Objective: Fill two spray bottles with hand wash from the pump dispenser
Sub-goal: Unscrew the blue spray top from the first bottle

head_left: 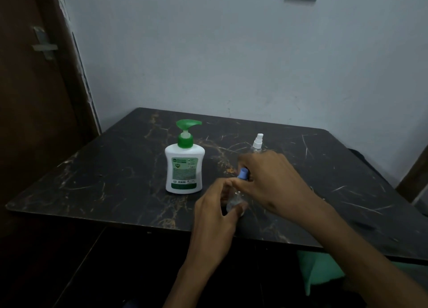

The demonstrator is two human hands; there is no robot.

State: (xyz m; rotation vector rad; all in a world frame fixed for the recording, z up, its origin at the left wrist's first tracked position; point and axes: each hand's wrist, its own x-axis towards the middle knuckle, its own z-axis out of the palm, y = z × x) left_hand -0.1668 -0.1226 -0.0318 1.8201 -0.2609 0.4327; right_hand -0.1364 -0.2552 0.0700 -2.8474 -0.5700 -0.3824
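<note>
A dark, marble-patterned surface (pixel 111 168) stands against a pale wall, and both hands are busy near its front edge, a little right of the middle. The left hand (pixel 216 205) is curled around the clear body of a small spray bottle (pixel 234 200), fingers on one side and thumb on the other, holding it roughly upright just above or on the surface; I cannot tell which. The right hand (pixel 271 180) reaches across from the right and pinches the bottle's blue cap (pixel 243 174) between its fingertips, so the two hands meet over the one bottle.

Just left of the hands stands the pump dispenser (pixel 184 166), white with a green label, a green collar and a green pump head whose spout points right. It stands upright, about midway between the front and back edges, apart from the hands.

Behind the right hand, toward the back edge, a second spray bottle (pixel 257 143) with a white nozzle stands upright; its lower part is hidden by the hand.

A brown door (pixel 34 99) fills the left side of the room.
</note>
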